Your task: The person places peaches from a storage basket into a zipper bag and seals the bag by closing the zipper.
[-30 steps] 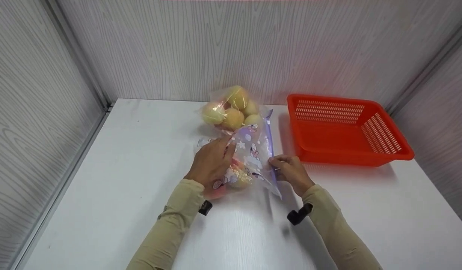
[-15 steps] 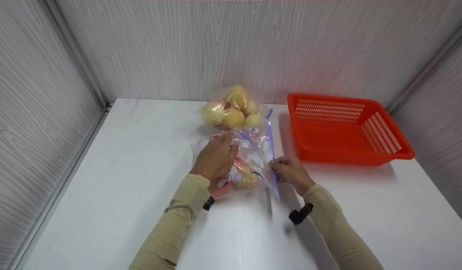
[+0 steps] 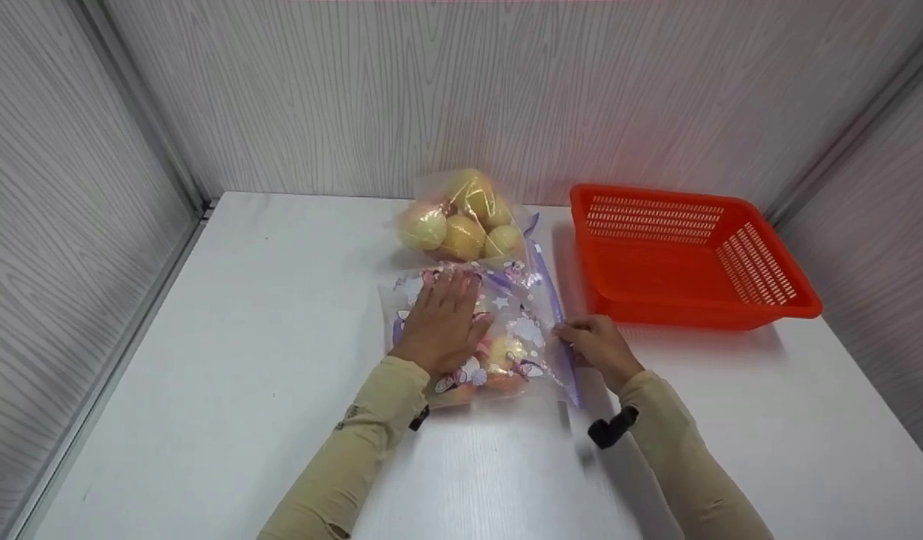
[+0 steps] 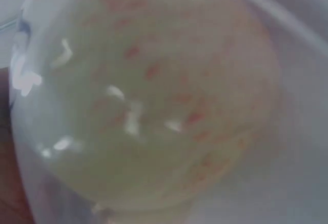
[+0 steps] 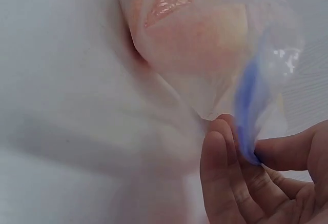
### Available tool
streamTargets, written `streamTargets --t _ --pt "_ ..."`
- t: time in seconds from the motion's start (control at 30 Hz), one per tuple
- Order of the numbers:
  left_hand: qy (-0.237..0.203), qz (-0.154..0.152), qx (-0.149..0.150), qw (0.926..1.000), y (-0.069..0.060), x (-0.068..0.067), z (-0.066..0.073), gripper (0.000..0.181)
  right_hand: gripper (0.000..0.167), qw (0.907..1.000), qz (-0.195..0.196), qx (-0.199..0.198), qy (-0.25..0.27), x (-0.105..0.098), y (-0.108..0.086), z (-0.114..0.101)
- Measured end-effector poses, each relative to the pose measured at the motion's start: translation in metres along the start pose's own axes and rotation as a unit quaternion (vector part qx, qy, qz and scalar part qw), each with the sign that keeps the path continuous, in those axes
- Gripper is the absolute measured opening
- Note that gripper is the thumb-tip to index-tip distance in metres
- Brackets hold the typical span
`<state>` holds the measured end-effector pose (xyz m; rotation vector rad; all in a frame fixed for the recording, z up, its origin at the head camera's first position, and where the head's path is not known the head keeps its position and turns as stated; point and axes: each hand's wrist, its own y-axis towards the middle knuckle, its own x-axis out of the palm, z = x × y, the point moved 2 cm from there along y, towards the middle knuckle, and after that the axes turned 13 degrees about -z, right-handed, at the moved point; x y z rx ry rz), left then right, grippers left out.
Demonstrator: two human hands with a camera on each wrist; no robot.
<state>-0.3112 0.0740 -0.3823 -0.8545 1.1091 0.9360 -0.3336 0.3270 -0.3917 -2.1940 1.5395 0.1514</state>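
A clear zip bag (image 3: 521,326) printed with white stars and cartoon figures lies on the table, with pale yellow and reddish fruit inside. My left hand (image 3: 446,322) rests on top of it, fingers straight. At the bag's right side, my right hand (image 3: 600,349) pinches the purple zip edge (image 3: 570,364) between thumb and fingers. The right wrist view shows this grip on the bluish strip (image 5: 248,101) closely. One round, red-flecked fruit (image 4: 154,96) under shiny plastic fills the left wrist view; only a sliver of skin shows at that view's left edge.
Behind the printed bag sits another clear bag (image 3: 465,232) of round yellow fruit, touching or overlapping it. A red plastic basket (image 3: 596,277) with slotted walls stands at the right. Wood-grained panels (image 3: 356,97) enclose the white table (image 3: 229,360) at the back and sides.
The left hand has flattened onto the printed bag with its fingers spread further forward. The bag's raised top has settled flatter, and the right hand has shifted slightly right with the zip edge.
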Motion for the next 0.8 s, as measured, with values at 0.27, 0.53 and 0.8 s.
streamTargets --t 0.27,0.53,0.8 --pt "0.014 -0.03 0.018 0.9993 -0.002 0.0 0.008 0.073 0.023 0.9992 -0.004 0.04 -0.005 -0.008 -0.002 0.011" --pt "-0.077 0.016 0.044 0.9959 -0.021 -0.018 0.0 0.07 0.025 0.9635 0.006 -0.093 -0.251 -0.005 -0.029 -0.027" --pt "-0.131 0.151 -0.003 0.9798 -0.053 -0.065 -0.058 0.065 0.026 0.9107 0.204 -0.265 -0.242 -0.063 -0.051 -0.053"
